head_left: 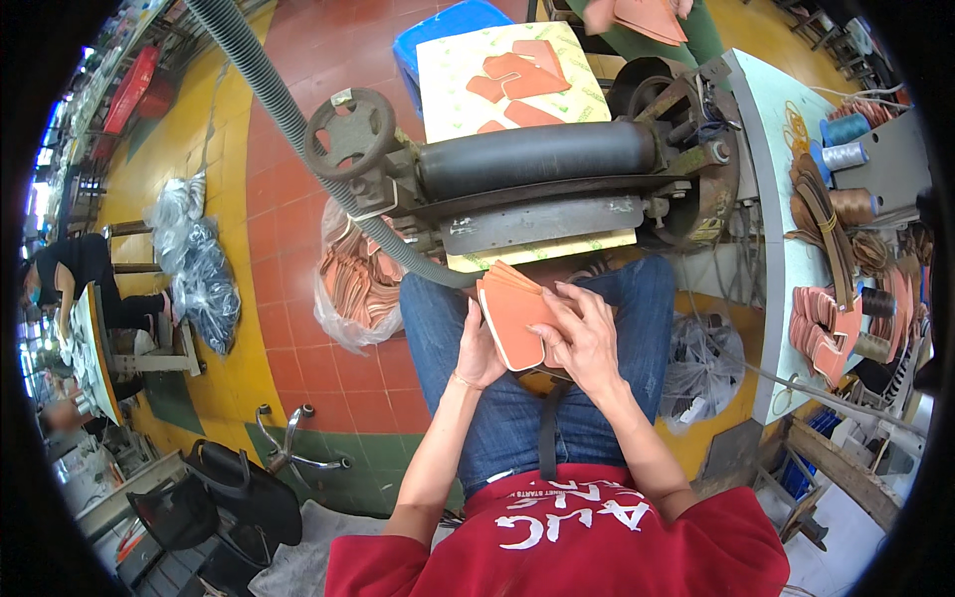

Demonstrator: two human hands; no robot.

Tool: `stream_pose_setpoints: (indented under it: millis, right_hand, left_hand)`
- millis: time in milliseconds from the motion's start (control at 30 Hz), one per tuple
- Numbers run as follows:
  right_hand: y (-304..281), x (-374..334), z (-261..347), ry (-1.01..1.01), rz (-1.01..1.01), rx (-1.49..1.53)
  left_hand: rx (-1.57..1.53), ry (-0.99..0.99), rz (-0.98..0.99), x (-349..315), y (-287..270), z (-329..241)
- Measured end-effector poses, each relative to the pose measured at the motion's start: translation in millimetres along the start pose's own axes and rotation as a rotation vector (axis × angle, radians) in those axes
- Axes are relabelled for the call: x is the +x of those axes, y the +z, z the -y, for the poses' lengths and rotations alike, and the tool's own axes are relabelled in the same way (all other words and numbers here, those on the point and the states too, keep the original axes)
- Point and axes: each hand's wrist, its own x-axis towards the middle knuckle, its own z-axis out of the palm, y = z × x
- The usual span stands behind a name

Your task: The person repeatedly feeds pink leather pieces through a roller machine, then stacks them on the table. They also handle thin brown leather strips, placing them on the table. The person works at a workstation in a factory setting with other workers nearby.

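Note:
A small stack of orange-tan leather pieces (508,320) with pale edges is held above my lap, its top pieces slightly fanned. My left hand (479,350) grips the stack from its left side. Fingers of my right hand (585,333) press on its right edge and face, closed on the same pieces. Just beyond my hands stands a roller machine with a black roller (537,159), a handwheel (350,134) and a metal feed plate (542,227). Past the roller, more leather pieces (522,75) lie on a printed yellowish board (453,75).
A plastic bag of leather pieces (353,284) sits on the floor by my left leg. A grey hose (249,70) slants down past the machine. On the right, a table (771,189) carries thread spools and straps. Across the machine, another person's hands hold leather pieces (652,18).

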Motion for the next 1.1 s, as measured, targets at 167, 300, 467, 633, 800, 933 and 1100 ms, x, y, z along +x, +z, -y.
stream_pose_setpoints:
  millis: [167,300,467,633,800,933,1100]
  right_hand:
    - [6,-7,5,-0.053,-0.196,-0.121]
    - [-2,0,-10,0.272,-0.088,0.274]
    - [4,25,-59,0.770,-0.175,1.136]
    - [32,51,-73,1.013,-0.336,1.285]
    - [29,33,-44,0.954,-0.646,1.797]
    - [23,-10,-36,1.424,-0.575,1.835]
    - [13,-12,-46,0.945,-0.067,1.013]
  left_hand:
    - [0.019,0.031,-0.063,3,-1,3]
    - [-0.057,0.095,-0.065,1,-12,4]
    - [0.000,0.111,-0.143,-6,-29,-4]
    - [0.008,0.114,-0.177,-12,-36,-5]
    - [-0.045,0.087,-0.212,-19,-35,-1]
    - [-0.019,0.063,-0.147,-22,-37,5]
    - [0.017,0.005,-0.152,-24,-35,9]
